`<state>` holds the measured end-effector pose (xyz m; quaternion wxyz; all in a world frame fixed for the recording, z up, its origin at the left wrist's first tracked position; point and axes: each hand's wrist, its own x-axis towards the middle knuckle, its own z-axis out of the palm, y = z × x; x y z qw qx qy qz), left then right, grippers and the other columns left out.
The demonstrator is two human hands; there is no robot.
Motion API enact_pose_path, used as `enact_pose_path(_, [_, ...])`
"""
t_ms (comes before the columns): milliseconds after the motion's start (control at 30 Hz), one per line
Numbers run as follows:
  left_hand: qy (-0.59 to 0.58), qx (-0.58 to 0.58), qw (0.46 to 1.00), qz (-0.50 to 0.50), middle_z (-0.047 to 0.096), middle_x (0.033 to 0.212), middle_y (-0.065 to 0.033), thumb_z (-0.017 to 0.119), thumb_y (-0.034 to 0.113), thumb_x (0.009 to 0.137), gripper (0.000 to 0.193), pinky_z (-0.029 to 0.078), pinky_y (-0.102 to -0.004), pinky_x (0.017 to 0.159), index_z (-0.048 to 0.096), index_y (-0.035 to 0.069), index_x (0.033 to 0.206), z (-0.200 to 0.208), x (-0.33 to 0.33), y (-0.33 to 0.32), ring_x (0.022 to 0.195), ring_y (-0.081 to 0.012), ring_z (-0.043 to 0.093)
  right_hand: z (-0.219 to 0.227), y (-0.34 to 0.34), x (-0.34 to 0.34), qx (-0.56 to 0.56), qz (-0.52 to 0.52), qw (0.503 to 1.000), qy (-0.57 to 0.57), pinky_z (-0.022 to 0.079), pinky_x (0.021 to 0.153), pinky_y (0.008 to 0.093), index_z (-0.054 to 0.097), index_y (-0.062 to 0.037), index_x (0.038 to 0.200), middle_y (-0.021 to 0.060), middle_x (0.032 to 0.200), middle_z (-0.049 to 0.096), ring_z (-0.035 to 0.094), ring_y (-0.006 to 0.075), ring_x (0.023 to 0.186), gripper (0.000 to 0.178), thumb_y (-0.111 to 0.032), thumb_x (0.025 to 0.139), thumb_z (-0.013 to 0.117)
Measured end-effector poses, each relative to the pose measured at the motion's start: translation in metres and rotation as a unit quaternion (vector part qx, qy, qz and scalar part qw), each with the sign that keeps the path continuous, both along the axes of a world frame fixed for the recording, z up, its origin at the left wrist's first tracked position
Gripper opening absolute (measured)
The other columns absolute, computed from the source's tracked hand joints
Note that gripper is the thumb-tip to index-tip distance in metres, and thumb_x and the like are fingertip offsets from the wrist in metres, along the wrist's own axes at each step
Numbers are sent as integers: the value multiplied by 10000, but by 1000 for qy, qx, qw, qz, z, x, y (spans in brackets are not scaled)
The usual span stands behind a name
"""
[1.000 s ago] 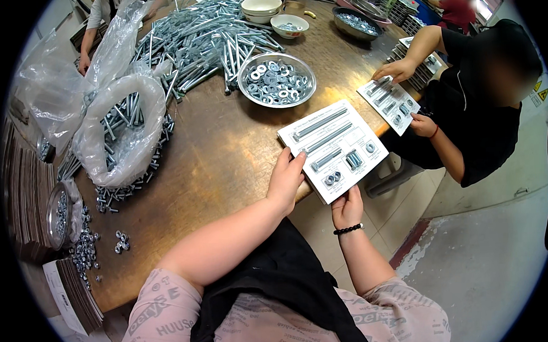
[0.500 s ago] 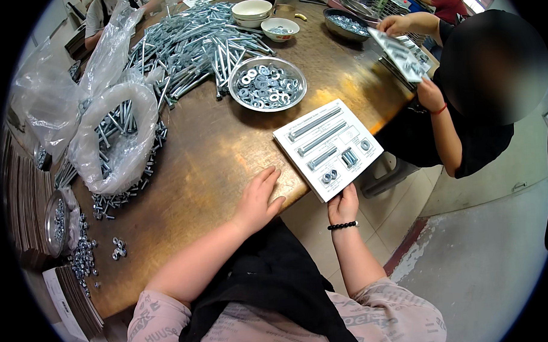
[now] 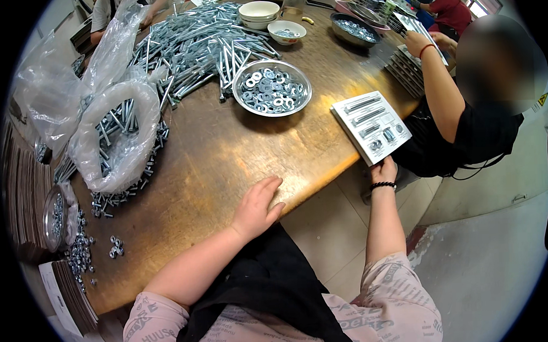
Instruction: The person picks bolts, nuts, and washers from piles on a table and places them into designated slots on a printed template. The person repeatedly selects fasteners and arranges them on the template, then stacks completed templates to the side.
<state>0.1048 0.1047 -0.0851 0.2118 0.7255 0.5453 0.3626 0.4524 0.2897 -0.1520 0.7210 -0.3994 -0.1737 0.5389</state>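
My right hand (image 3: 384, 169) grips the near edge of a stack of white cards (image 3: 374, 126), which lies partly over the table's right edge. On its top card, long bolts, nuts and a washer are shown; whether they are printed or real I cannot tell. My left hand (image 3: 257, 209) rests on the wooden table (image 3: 225, 150) near its front edge, fingers stretched and holding nothing. Beyond it stands a steel bowl of washers (image 3: 272, 89). A heap of long bolts (image 3: 191, 44) covers the far part of the table.
At left, a plastic bag (image 3: 83, 150) holds bolts, with loose nuts (image 3: 79, 253) nearer me. White bowls (image 3: 259, 12) and a dark bowl of small parts (image 3: 355, 30) stand far off. On the right, a co-worker (image 3: 465, 113) holds a card (image 3: 423, 36) beside a pile of cards (image 3: 403, 70).
My right hand has carried the stack of cards to the right and away from me. My left hand has stayed in place. The co-worker's card has moved farther off.
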Motion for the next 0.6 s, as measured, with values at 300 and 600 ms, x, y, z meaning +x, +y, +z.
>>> enact_pose_path(300, [-4, -4, 1000, -1, 490, 1207, -131, 591, 218, 794, 447, 383, -368, 942, 483, 52, 1196, 1, 1, 3, 1111, -296, 470, -3, 62, 52, -86, -17, 996, 13, 499, 749, 336, 564, -48, 1073, 65, 1025, 599, 585, 201, 910, 204, -93, 881, 514])
enact_pose_path(600, [-21, 4, 1000, 8, 480, 1216, -141, 577, 251, 804, 452, 383, -382, 945, 478, 43, 1193, -14, 1, 4, 1125, -306, 457, -35, 76, 67, -75, -5, 997, 12, 469, 752, 325, 562, -60, 1040, 59, 986, 616, 568, 200, 920, 202, -192, 896, 516])
